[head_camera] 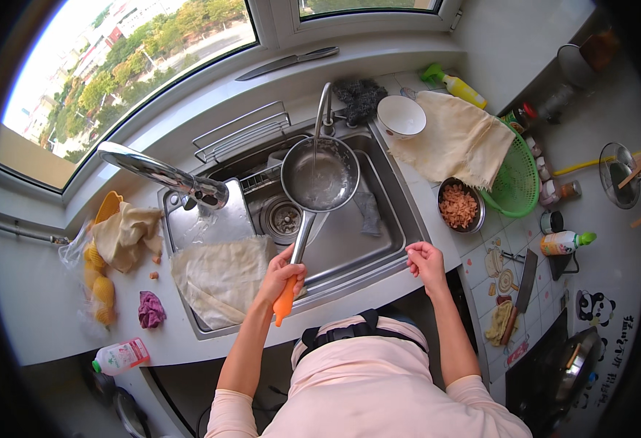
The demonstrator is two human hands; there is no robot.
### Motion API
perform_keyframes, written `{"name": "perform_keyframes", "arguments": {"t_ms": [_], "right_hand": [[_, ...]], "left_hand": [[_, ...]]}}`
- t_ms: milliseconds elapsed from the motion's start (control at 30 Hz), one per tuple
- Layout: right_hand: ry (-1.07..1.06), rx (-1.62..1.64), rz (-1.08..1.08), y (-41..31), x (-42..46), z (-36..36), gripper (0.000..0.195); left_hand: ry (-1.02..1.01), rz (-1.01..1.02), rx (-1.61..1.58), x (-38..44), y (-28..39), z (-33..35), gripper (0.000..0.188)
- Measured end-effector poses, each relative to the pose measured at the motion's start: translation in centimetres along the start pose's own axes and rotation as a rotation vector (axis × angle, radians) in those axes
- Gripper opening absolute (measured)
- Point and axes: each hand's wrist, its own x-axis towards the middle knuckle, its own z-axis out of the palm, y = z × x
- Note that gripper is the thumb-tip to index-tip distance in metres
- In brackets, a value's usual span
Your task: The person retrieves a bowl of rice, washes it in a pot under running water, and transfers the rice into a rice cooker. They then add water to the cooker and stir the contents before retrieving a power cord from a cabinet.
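Note:
My left hand (281, 276) grips the orange end of a long handle. At its far end is a round stainless steel ladle or small pan (323, 183), held over the sink (381, 230). A thin stream from the curved faucet (321, 107) runs into this vessel, and water covers its bottom. My right hand (427, 265) hovers by the sink's front right edge, loosely curled, with nothing visible in it. Below the vessel, the sink has a drain strainer (286, 219) and a grey cloth (368, 211).
Right of the sink are a bowl of diced pink food (459, 207), a white bowl (401, 116), a green colander (517, 175) and a cleaver (523, 290). A large chrome faucet (189, 183) projects at left. Cloth (219, 279) covers part of the drainboard. A knife (287, 63) lies on the sill.

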Motion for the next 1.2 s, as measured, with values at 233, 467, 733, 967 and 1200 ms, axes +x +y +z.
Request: {"name": "perform_keyframes", "arguments": {"t_ms": [233, 467, 733, 967, 1200], "right_hand": [[-0.047, 0.000, 0.002, -0.3, 0.4, 1.1, 0.009], [-0.040, -0.007, 0.002, -0.4, 0.6, 0.6, 0.010], [-0.054, -0.002, -0.008, -0.1, 0.9, 1.0, 0.009], [-0.113, 0.000, -0.021, 0.1, 1.6, 1.9, 0.010], [-0.127, -0.023, -0.013, -0.5, 2.1, 2.0, 0.010]], "left_hand": [[0.142, 0.176, 0.154, 0.1, -1.0, 1.6, 0.070], [0.245, 0.250, 0.139, 0.9, -1.1, 3.2, 0.063], [0.248, 0.078, 0.096, -3.5, 4.1, 3.7, 0.044], [0.261, -0.012, 0.112, -7.7, 5.6, 3.8, 0.031], [0.270, -0.045, 0.106, -9.6, 6.4, 4.4, 0.021]]}}
